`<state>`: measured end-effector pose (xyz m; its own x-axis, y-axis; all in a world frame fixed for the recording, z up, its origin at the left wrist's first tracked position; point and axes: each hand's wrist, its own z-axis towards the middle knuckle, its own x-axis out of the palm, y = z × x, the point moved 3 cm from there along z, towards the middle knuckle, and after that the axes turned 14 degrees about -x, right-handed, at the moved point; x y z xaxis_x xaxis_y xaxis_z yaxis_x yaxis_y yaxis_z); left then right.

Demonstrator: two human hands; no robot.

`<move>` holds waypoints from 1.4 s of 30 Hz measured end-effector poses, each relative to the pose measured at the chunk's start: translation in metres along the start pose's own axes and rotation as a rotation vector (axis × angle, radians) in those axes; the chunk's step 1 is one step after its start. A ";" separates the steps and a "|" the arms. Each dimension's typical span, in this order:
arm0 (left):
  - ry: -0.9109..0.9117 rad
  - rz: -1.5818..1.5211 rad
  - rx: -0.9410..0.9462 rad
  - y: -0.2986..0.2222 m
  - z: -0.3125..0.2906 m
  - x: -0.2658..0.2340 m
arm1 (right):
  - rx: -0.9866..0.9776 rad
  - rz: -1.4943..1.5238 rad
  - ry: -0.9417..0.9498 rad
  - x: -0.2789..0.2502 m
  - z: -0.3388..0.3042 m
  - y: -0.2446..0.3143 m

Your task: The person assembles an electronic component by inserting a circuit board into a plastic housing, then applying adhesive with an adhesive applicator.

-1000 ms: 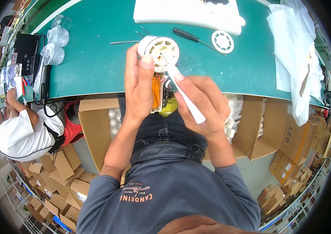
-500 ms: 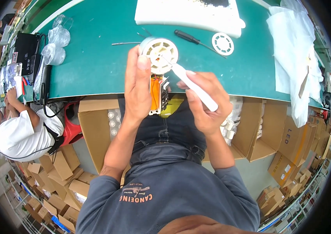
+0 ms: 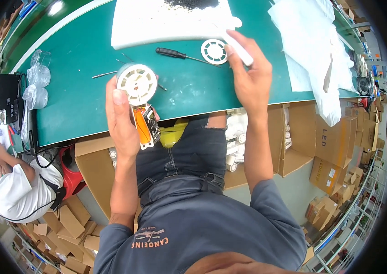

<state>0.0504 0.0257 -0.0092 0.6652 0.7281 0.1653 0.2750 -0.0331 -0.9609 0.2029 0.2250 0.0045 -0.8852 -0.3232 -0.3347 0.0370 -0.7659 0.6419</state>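
Note:
My left hand [image 3: 122,121] is wrapped around a white round housing [image 3: 132,84] with a slotted end face turned upward. Below the housing hangs a circuit board [image 3: 153,122] beside an orange-wrapped part [image 3: 142,128]. Out to the right, my right hand [image 3: 255,68] pinches a white tapered tool [image 3: 240,48] by its thick end. Its thin tip points toward a white foam slab [image 3: 157,32] strewn with small black pieces [image 3: 189,4]; whether it touches one cannot be made out. Under the fingers, close by, lies a white slotted disc [image 3: 213,51].
A black-handled screwdriver [image 3: 170,53] and a thin metal rod [image 3: 104,74] lie on the green bench [image 3: 79,105]. White wrapping sheets [image 3: 307,50] cover its right side. Clear plastic bags [image 3: 36,82] sit left. Cardboard boxes [image 3: 300,137] stand below. A person [image 3: 27,185] works at left.
My right hand has drawn the white tool away from the housing and out over the foam slab's edge. The view has shifted; my left hand still holds the housing.

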 end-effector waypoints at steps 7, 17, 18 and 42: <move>0.022 0.014 0.012 -0.002 0.000 0.001 | -0.024 -0.155 0.092 -0.008 -0.006 0.012; 0.030 -0.002 -0.022 0.003 0.000 -0.004 | -0.032 -0.191 0.082 -0.032 -0.008 0.006; 0.045 -0.011 -0.018 0.003 0.001 -0.003 | -0.023 -0.218 0.083 -0.034 -0.008 0.006; 0.010 0.036 -0.003 0.001 0.001 -0.003 | -0.010 -0.468 0.065 -0.041 -0.022 -0.011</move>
<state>0.0478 0.0245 -0.0111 0.6817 0.7194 0.1334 0.2528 -0.0605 -0.9656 0.2493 0.2341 -0.0042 -0.7769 0.0244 -0.6291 -0.3547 -0.8425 0.4054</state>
